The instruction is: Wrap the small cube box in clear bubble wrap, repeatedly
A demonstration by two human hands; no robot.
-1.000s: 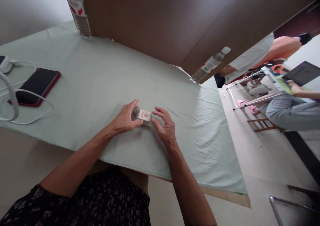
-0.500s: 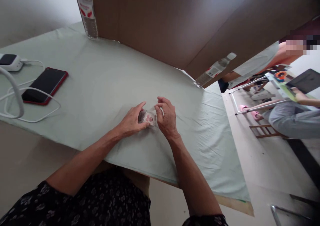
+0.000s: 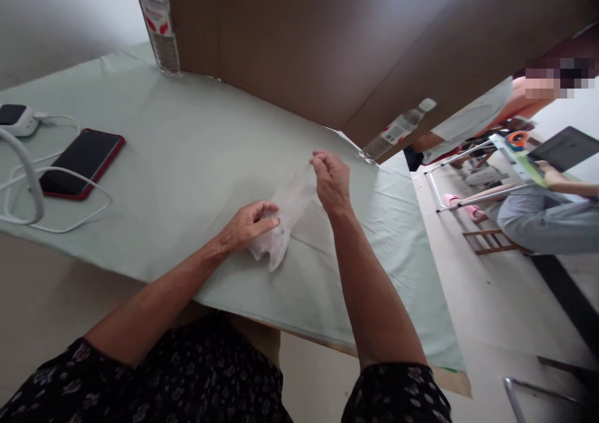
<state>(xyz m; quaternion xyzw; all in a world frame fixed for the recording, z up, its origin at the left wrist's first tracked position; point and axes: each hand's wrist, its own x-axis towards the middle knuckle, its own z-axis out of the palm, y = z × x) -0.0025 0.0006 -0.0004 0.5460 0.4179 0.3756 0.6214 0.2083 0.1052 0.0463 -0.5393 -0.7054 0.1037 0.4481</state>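
A thin, whitish, partly see-through sheet [image 3: 296,204] stretches slantwise between my hands above the green tablecloth, its crumpled lower end hanging by my left fingers. It looks like thin plastic, but I cannot tell exactly what kind of thing it is. My right hand [image 3: 333,183] is raised and pinches the far upper end. Low over the cloth, my left hand [image 3: 250,224] curls its thumb and fingers round the near end. No printed packet shows; it may be hidden under my left hand.
A red-cased phone [image 3: 84,163] and white cable [image 3: 105,206] lie at the left. One water bottle [image 3: 160,27] stands by the brown cardboard panel [image 3: 290,42]; another bottle [image 3: 397,130] is at its right. Beyond the tablecloth [image 3: 187,136], a seated person [image 3: 538,220] uses a laptop [image 3: 564,155].
My right hand has moved up and right, drawing out the whitish sheet. My left hand stays near its place. The small clear packet with red print no longer shows.
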